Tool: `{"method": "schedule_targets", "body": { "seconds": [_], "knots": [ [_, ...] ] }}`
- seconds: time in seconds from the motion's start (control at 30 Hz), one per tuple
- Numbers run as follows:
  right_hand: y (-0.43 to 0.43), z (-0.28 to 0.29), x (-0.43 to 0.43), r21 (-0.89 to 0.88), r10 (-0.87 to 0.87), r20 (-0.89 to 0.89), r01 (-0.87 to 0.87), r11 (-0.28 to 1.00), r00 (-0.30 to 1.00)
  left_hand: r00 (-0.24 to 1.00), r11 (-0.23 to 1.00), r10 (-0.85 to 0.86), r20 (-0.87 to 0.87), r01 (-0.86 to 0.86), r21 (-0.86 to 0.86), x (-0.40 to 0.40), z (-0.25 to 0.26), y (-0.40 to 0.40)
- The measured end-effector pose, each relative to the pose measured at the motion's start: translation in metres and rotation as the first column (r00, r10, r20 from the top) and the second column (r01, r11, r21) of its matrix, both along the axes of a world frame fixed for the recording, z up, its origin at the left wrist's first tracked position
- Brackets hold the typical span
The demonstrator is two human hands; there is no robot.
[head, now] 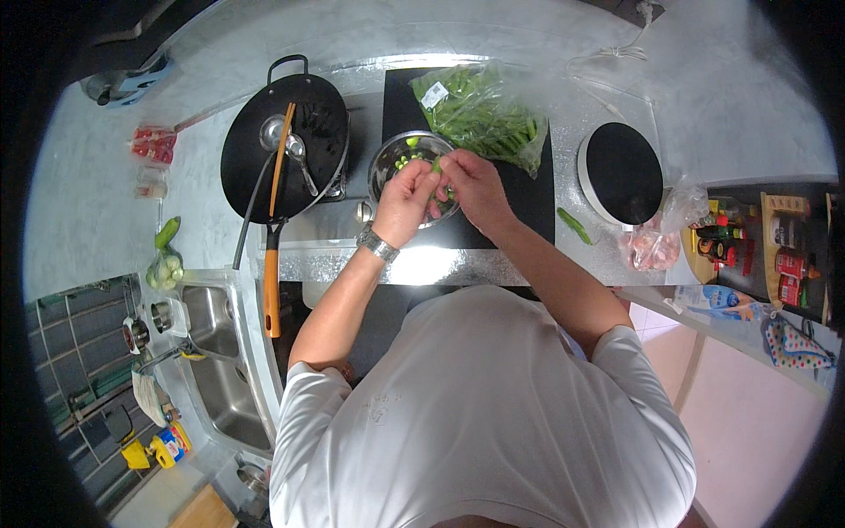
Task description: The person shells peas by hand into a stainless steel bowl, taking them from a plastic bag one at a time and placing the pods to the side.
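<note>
My left hand, with a metal-band watch at the wrist, pinches one end of a green pea pod. The fingertips of my right hand grip the same pod from the other side. Both hands are above a stainless steel bowl, partly covering it. Loose green peas and some larger green pieces lie inside. Behind the hands, a clear plastic bag full of green pods rests on a black panel. Whether the held pod is split, I cannot tell.
At left a black wok holds a ladle, wooden chopsticks and a spoon; its wooden handle juts past the counter edge. A single pod lies right, near a round black-topped appliance. A double sink is lower left.
</note>
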State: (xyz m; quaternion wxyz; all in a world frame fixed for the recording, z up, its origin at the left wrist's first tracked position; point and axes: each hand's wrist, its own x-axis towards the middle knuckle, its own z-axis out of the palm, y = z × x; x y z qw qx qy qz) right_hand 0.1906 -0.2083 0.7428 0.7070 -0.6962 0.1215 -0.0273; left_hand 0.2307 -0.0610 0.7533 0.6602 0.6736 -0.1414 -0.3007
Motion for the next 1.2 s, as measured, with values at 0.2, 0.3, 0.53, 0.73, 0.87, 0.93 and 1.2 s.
{"method": "schedule_targets", "body": {
  "seconds": [0.2, 0.3, 0.53, 0.73, 0.87, 0.93, 1.2],
  "knots": [
    [0.007, -0.001, 0.004, -0.111, -0.056, 0.006, 0.056, 0.992, 0.998, 0.995, 0.998, 0.061, -0.075, -0.063, -0.021, 0.001, -0.003, -0.002],
    [0.008, 0.001, 0.006, -0.183, -0.062, 0.038, 0.068, 0.981, 0.997, 0.996, 0.997, 0.068, -0.062, -0.069, -0.018, 0.005, -0.007, -0.001],
    [-0.014, -0.016, 0.021, -0.168, 0.115, 0.051, -0.106, 0.980, 0.992, 0.991, 0.996, -0.041, -0.126, 0.029, -0.089, 0.024, -0.014, 0.004],
    [-0.003, -0.026, 0.028, -0.157, 0.015, 0.123, 0.004, 0.988, 0.992, 0.986, 0.987, 0.159, -0.055, -0.160, -0.006, 0.034, -0.038, 0.002],
    [0.013, -0.027, 0.018, -0.278, -0.018, 0.182, 0.069, 0.958, 0.983, 0.931, 0.926, 0.328, -0.162, -0.351, -0.139, 0.035, -0.044, -0.004],
    [0.012, -0.028, 0.018, -0.223, 0.082, 0.084, -0.061, 0.973, 0.993, 0.903, 0.904, 0.339, -0.264, -0.391, -0.175, 0.031, -0.036, -0.009],
    [0.002, -0.028, 0.026, 0.293, 0.139, -0.158, -0.088, 0.952, 0.978, 0.948, 0.936, 0.309, -0.082, -0.318, -0.148, 0.031, -0.049, -0.004]
  ]
}}
